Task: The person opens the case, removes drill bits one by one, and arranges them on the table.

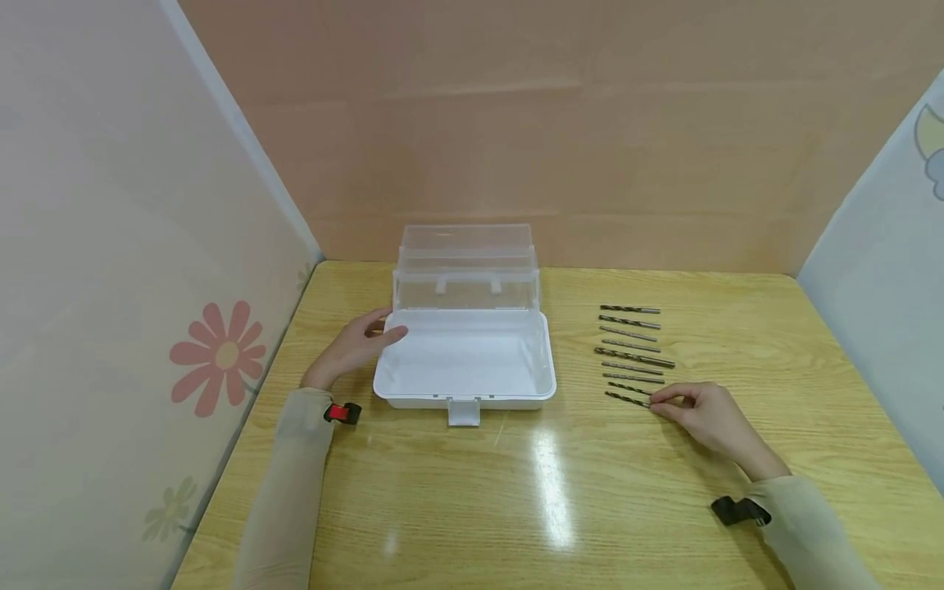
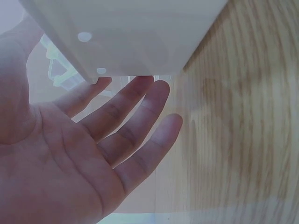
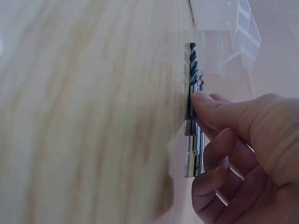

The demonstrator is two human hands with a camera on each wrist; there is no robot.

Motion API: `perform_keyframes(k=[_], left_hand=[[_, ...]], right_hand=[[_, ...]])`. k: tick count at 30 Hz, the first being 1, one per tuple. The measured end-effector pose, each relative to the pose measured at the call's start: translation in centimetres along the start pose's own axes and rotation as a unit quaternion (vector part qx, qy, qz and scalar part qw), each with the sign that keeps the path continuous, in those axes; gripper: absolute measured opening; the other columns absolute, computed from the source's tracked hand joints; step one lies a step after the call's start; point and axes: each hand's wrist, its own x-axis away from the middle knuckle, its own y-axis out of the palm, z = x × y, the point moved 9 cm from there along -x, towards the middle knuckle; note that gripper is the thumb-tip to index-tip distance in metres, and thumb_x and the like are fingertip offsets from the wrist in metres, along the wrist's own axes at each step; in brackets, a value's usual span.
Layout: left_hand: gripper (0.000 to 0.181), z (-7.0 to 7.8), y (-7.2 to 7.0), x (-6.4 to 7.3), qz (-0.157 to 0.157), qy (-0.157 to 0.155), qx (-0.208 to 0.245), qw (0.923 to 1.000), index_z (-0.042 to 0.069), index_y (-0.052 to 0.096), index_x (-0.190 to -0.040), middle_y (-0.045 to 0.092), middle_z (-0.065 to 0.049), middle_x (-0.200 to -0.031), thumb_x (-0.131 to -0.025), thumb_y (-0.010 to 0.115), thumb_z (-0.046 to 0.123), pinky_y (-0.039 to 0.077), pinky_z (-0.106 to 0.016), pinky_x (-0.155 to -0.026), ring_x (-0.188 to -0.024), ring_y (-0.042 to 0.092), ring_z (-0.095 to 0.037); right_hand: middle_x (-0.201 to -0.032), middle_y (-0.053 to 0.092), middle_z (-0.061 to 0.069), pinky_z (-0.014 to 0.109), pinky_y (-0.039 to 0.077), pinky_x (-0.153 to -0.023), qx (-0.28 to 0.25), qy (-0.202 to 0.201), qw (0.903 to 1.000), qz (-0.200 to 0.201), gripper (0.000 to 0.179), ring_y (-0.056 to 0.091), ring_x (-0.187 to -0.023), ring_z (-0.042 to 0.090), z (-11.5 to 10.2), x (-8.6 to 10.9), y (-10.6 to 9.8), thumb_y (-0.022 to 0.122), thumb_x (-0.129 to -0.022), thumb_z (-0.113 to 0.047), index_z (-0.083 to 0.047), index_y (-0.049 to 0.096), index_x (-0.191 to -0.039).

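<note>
On the table stands a white plastic box [image 1: 465, 360], its hinged clear lid [image 1: 467, 266] raised at the back. My left hand [image 1: 357, 348] holds the box at its back left corner, thumb over the rim and fingers on the outside. In the left wrist view the fingertips [image 2: 161, 88] reach round the box wall [image 2: 135, 42]. To the right, my right hand [image 1: 708, 418] pinches the shank end of the nearest drill bit [image 1: 625, 398] between thumb and index finger. That dark twisted bit [image 3: 193, 65] lies along the thumb tip in the right wrist view.
Several more drill bits, dark and silvery, lie in a column behind the pinched one, among them a thick bit [image 1: 634, 357]. A white latch [image 1: 464, 412] hangs at the box front. Walls border the wooden table [image 1: 457, 500] at left, right and back.
</note>
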Motion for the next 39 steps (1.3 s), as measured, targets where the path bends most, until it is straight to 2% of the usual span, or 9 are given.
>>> perform_keyframes(k=[8, 12, 16, 29, 34, 39], left_hand=[[0.09, 0.1, 0.11, 0.01, 0.003, -0.002, -0.001, 1.0, 0.019, 0.03, -0.17, 0.035, -0.023, -0.17, -0.101, 0.06, 0.068, 0.04, -0.066, -0.12, -0.153, 0.039, -0.046], [0.089, 0.15, 0.07, 0.06, 0.006, -0.003, 0.001, 1.0, 0.02, 0.03, -0.17, 0.036, -0.023, -0.17, -0.101, 0.06, 0.068, 0.04, -0.066, -0.12, -0.153, 0.039, -0.046], [0.09, 0.2, 0.03, -0.05, 0.005, -0.001, -0.001, 1.0, 0.019, 0.03, -0.17, 0.036, -0.024, -0.17, -0.101, 0.06, 0.068, 0.04, -0.067, -0.12, -0.153, 0.039, -0.046], [0.09, 0.01, -0.04, 0.03, 0.006, -0.007, -0.004, 1.0, 0.018, 0.031, -0.17, 0.037, -0.024, -0.169, -0.101, 0.06, 0.069, 0.041, -0.065, -0.12, -0.152, 0.04, -0.045], [0.09, 0.03, 0.01, -0.05, 0.007, -0.005, -0.004, 1.0, 0.018, 0.031, -0.17, 0.036, -0.024, -0.169, -0.101, 0.06, 0.068, 0.041, -0.066, -0.12, -0.153, 0.04, -0.046], [0.09, 0.11, 0.05, -0.06, 0.006, -0.003, -0.003, 1.0, 0.018, 0.03, -0.17, 0.035, -0.024, -0.17, -0.101, 0.06, 0.068, 0.04, -0.066, -0.12, -0.153, 0.039, -0.046]], right_hand=[[-0.104, 0.081, 0.011, 0.025, 0.043, -0.056, -0.015, -0.003, 0.9999, 0.003, 0.014, 0.052, -0.06, 0.004, -0.36, 0.12, -0.07, 0.08, -0.098, -0.022, -0.012, 0.084, -0.108], [-0.095, 0.08, 0.006, 0.026, 0.043, -0.056, -0.027, 0.001, 0.9996, 0.002, 0.016, 0.052, -0.06, 0.005, -0.5, 0.22, -0.07, 0.08, -0.098, -0.024, -0.012, 0.084, -0.109], [-0.095, 0.08, 0.002, 0.026, 0.045, -0.056, -0.033, 0.007, 0.9994, -0.002, 0.017, 0.054, -0.061, 0.006, -0.5, 0.25, 0.01, 0.08, -0.098, -0.025, -0.012, 0.084, -0.108], [-0.106, 0.082, 0.01, 0.025, 0.047, -0.058, -0.038, 0.005, 0.9993, -0.001, 0.015, 0.057, -0.063, 0.004, -0.64, 0.3, 0.16, 0.083, -0.095, -0.025, -0.014, 0.084, -0.105], [-0.112, 0.081, 0.014, 0.021, 0.05, -0.065, -0.047, 0.003, 0.9986, -0.024, 0.019, 0.063, -0.073, -0.002, -0.74, 0.32, 0.59, 0.084, -0.094, -0.023, -0.011, 0.083, -0.108], [-0.11, 0.082, 0.012, 0.02, 0.053, -0.07, -0.05, -0.001, 0.9981, -0.036, 0.018, 0.067, -0.081, -0.005, -0.76, 0.33, 0.8, 0.084, -0.094, -0.02, -0.01, 0.083, -0.109]])
